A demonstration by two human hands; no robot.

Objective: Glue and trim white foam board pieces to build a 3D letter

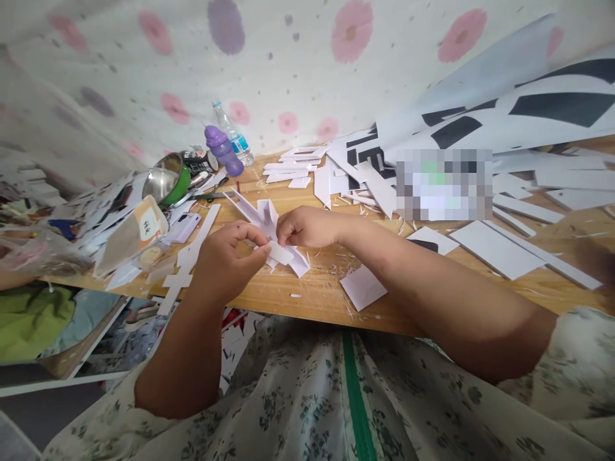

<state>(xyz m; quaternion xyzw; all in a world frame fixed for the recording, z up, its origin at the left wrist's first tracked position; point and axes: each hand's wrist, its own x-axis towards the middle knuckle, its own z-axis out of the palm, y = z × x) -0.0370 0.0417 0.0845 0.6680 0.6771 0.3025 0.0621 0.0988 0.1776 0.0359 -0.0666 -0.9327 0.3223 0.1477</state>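
Observation:
Both hands meet over a small white structure [262, 218] of thin foam-board-like pieces, standing on the wooden table. My left hand [230, 256] pinches the near end of a small flat white piece [281, 253] between thumb and forefinger. At the structure's right side, my right hand [307, 227] has its fingers closed together, touching or very near that small piece. What lies between the right fingertips is hidden. A loose white square piece [364, 287] lies on the table below my right forearm.
The table [312, 307] carries many white strips and offcuts. At the back left stand a purple bottle [224, 150], a clear water bottle [235, 134] and a green metal bowl [168, 179]. A stack of white pieces [293, 166] lies behind the hands. A patterned curtain [307, 70] hangs behind.

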